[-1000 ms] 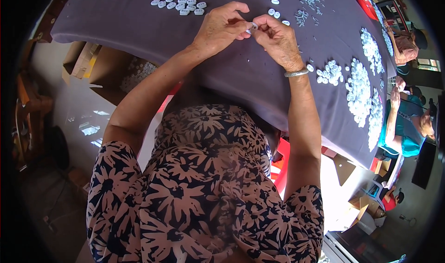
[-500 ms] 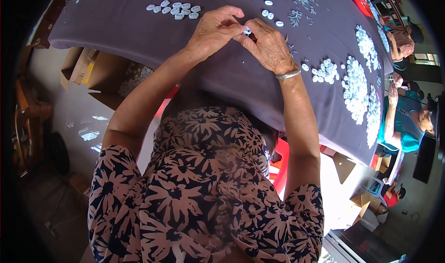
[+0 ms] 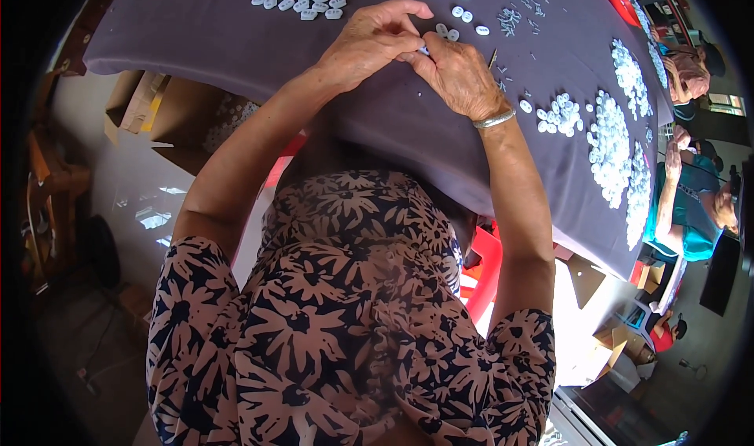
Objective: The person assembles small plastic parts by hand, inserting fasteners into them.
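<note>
Over the cloth-covered table, my left hand and my right hand meet at the fingertips. Between them they pinch a small white plastic piece, mostly covered by the fingers. Thumb and forefinger of each hand are closed on it. Just past my right knuckles lie two white oval pieces, with several more white oval pieces farther back. A group of white oval pieces with dark markings rests to the left of my left hand. Beside my right hand lies a thin pointed stick.
Small grey metal-looking bits lie scattered at the far right. Large piles of white pieces cover the table's right side, near a red tray. An open cardboard box stands at lower left. Another person in teal sits at right.
The white piece has turned and is now more covered by my fingers. My right hand has shifted slightly, uncovering two oval pieces behind it. The whole view has moved a little.
</note>
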`<state>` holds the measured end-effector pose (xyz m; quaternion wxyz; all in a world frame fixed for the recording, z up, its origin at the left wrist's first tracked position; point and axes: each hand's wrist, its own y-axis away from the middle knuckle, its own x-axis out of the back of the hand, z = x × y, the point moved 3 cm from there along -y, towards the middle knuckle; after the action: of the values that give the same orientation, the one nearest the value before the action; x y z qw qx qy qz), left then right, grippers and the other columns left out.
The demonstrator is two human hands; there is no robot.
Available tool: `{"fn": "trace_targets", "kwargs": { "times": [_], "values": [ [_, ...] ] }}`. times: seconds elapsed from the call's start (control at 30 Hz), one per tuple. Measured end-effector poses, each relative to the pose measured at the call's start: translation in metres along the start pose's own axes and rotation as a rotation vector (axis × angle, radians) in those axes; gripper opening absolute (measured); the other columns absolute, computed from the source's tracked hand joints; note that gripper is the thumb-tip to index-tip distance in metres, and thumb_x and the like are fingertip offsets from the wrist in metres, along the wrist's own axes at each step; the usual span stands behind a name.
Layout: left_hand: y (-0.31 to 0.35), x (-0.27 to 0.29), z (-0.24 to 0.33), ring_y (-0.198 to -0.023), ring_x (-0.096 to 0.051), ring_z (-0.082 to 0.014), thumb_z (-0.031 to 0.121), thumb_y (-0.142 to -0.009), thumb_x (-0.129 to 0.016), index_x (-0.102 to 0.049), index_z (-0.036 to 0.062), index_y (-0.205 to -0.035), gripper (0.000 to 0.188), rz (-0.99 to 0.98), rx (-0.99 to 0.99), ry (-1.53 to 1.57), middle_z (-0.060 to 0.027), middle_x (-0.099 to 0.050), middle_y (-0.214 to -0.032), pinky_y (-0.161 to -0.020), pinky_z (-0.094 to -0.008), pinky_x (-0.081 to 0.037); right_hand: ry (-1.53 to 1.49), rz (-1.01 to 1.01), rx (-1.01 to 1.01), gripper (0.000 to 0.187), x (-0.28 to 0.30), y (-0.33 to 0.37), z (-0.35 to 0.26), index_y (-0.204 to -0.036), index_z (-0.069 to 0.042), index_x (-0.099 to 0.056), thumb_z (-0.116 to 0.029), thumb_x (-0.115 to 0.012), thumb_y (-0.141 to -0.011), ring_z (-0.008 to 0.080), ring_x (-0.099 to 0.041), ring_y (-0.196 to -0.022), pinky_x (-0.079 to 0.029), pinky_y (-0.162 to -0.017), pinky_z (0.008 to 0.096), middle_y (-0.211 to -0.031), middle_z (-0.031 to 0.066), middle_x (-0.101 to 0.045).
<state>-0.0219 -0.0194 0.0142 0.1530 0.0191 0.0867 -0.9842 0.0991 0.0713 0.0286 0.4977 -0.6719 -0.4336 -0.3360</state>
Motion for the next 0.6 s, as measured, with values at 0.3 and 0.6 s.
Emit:
{"fn": "trace_targets", "kwargs": {
  "times": [0.3,0.6],
  "values": [
    [-0.005,-0.01,-0.001,-0.078,-0.052,-0.0079,0.006,-0.082,-0.059,-0.057,0.0072,-0.12,0.037,-0.074,0.014,0.016,0.0018,-0.053,-0.083,-0.07,-0.0219,-0.044,0.199,0.08,0.297,0.015,-0.004,0.008,0.008,-0.077,-0.009,-0.066,-0.02,-0.057,-0.082,0.0223,-0.064,-0.069,-0.054,-0.055,0.035,-0.08,0.0088,-0.062],
    [0.003,-0.012,0.001,-0.076,-0.052,-0.0054,0.005,-0.085,-0.054,-0.059,0.0069,-0.118,0.033,0.072,0.105,0.119,0.0034,-0.05,-0.081,-0.067,-0.0209,-0.046,-0.02,0.107,-0.051,0.025,-0.004,0.005,-0.002,-0.067,-0.004,-0.059,-0.024,-0.054,-0.082,0.0325,-0.064,-0.062,-0.052,-0.056,0.044,-0.064,0.0137,-0.062]
  ]
}}
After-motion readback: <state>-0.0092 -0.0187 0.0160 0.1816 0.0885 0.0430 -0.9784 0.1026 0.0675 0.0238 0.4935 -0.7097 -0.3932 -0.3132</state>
